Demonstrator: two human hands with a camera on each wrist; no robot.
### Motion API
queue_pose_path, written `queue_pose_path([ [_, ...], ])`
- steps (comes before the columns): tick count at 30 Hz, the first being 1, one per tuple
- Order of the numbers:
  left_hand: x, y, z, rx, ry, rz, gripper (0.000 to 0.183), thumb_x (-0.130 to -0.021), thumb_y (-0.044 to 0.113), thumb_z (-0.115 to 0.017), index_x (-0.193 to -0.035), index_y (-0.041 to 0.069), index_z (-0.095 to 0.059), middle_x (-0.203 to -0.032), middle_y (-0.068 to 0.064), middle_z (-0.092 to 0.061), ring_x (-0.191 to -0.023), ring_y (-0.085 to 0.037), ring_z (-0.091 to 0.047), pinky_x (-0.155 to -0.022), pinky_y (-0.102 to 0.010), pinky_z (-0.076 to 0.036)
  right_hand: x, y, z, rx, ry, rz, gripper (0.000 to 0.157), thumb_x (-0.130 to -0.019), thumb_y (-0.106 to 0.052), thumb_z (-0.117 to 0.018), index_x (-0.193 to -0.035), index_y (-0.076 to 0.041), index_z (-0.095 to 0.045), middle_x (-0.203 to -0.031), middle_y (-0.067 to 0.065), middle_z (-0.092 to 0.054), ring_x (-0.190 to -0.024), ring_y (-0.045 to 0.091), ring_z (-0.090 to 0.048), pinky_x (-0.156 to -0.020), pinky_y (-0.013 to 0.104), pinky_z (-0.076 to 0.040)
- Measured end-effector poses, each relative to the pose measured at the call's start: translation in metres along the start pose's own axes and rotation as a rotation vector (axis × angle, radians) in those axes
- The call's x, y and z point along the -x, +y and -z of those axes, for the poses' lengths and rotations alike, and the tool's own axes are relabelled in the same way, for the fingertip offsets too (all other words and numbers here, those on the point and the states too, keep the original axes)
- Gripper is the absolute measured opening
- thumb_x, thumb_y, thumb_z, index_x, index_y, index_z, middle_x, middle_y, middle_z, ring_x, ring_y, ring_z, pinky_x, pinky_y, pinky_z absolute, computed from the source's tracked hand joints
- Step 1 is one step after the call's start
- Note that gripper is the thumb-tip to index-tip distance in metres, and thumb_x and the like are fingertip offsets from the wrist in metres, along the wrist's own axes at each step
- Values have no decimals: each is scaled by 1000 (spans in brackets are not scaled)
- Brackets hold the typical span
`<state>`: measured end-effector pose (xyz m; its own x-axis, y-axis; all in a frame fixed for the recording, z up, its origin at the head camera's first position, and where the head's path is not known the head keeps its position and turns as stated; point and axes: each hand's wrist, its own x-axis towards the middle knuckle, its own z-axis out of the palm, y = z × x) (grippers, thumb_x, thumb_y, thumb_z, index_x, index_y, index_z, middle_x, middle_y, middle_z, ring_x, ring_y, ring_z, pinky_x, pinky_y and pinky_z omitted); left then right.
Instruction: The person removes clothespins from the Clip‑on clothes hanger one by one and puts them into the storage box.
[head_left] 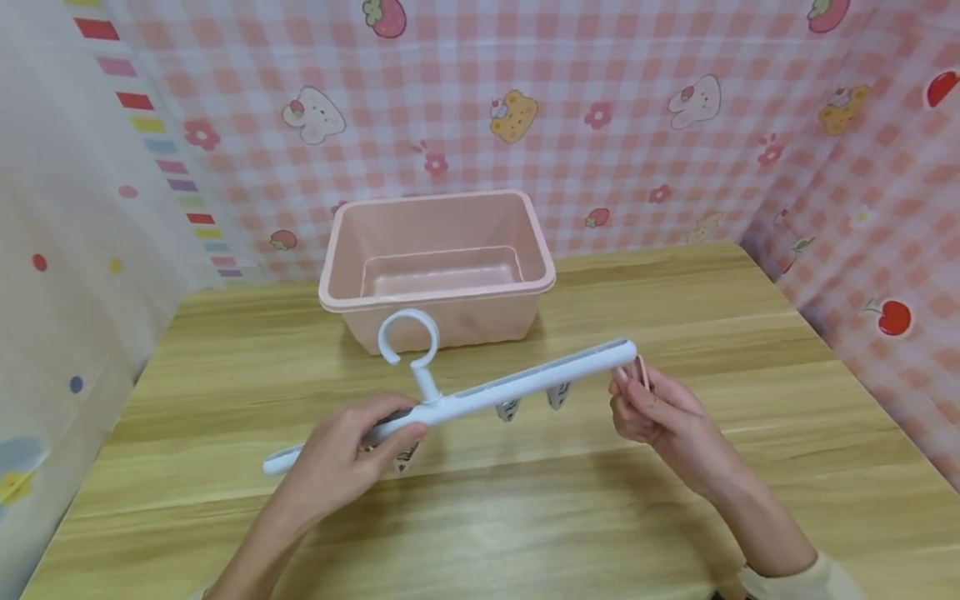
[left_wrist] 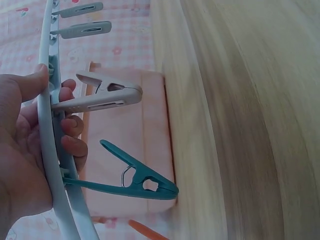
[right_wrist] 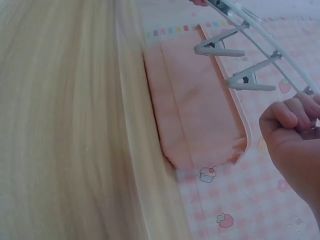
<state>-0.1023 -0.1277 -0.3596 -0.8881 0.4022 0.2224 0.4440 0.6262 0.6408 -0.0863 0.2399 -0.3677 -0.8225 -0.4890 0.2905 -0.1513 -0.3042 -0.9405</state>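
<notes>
A light blue clip hanger with a round hook is held tilted above the table, its right end higher. My left hand grips its bar just left of the hook, thumb in front. At the right end, my right hand pinches a small pink clip, mostly hidden by the fingers. Below the bar hang grey clips, a beige clip and a teal clip. An orange clip shows only partly at the left wrist view's lower edge.
A pink plastic bin stands behind the hanger at the back of the wooden table. Behind the bin, a pink checked cloth covers the wall. Patterned cloth also hangs at both sides.
</notes>
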Motion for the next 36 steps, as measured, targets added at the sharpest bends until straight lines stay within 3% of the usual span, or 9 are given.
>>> queue_pose_path([
  [5,0,-3,2,6,13,-23,11,-94,33,-70,-101,26,-73,-83,14,-65,-71,-3,-54,-63,-21,-44,-4,-1,4,-63,-71,9,37,-108,-1,-12,-111,-7,-49,-70,4,-22,-58,19,-16,-55,33,-15],
  [10,-1,-4,3,2,22,-21,13,-93,33,-72,-103,24,-75,-86,13,-68,-71,-2,-55,-64,-21,-45,-6,1,-2,48,69,25,30,-109,-3,-22,-109,-9,-51,-69,4,-22,-58,19,-15,-54,33,-14],
  [13,-1,-5,3,-3,32,-14,15,-92,32,-73,-103,22,-76,-88,12,-70,-72,-2,-55,-64,-21,-46,-8,4,-12,214,234,53,23,-109,-5,-30,-107,-5,-52,-68,3,-24,-59,19,-19,-53,32,-18],
  [17,-1,-5,2,-4,36,-10,15,-91,30,-74,-103,21,-77,-88,12,-71,-72,-1,-56,-65,-21,-46,-8,7,-25,523,479,32,14,-108,-9,-41,-108,2,-51,-84,-7,-50,-77,2,-50,-68,11,-43],
  [21,-2,-4,2,-6,35,-7,15,-91,30,-74,-103,21,-77,-88,12,-71,-72,-1,-56,-66,-21,-46,-8,10,-29,810,593,50,11,-104,-7,-50,-108,3,-51,-96,1,-63,-90,-3,-57,-67,11,-46],
  [24,-3,-4,2,-16,34,-3,17,-91,31,-74,-103,20,-77,-89,11,-71,-73,-1,-57,-66,-21,-47,-9,12,-27,964,623,105,7,-101,-3,-56,-100,2,-51,-89,12,-68,-79,-2,-53,-50,19,-38],
  [29,-3,-5,1,-29,30,-5,17,-91,32,-74,-103,20,-77,-88,12,-71,-73,0,-57,-67,-21,-47,-8,14,-23,1045,619,131,7,-99,-2,-59,-96,-1,-52,-88,9,-68,-74,-3,-52,-46,18,-38],
  [33,-2,-6,2,-26,25,-10,15,-91,32,-74,-102,23,-76,-81,14,-67,-69,0,-54,-65,-21,-46,-6,12,-21,990,571,80,4,-101,-5,-56,-102,-1,-54,-78,-1,-56,-62,-1,-42,-48,21,-37],
  [36,-1,-7,3,-30,22,-20,13,-91,32,-75,-101,25,-75,-79,15,-64,-68,1,-53,-65,-20,-45,-3,10,-17,863,505,37,5,-104,-5,-51,-105,-1,-54,-82,-7,-52,-68,-2,-46,-58,19,-43],
])
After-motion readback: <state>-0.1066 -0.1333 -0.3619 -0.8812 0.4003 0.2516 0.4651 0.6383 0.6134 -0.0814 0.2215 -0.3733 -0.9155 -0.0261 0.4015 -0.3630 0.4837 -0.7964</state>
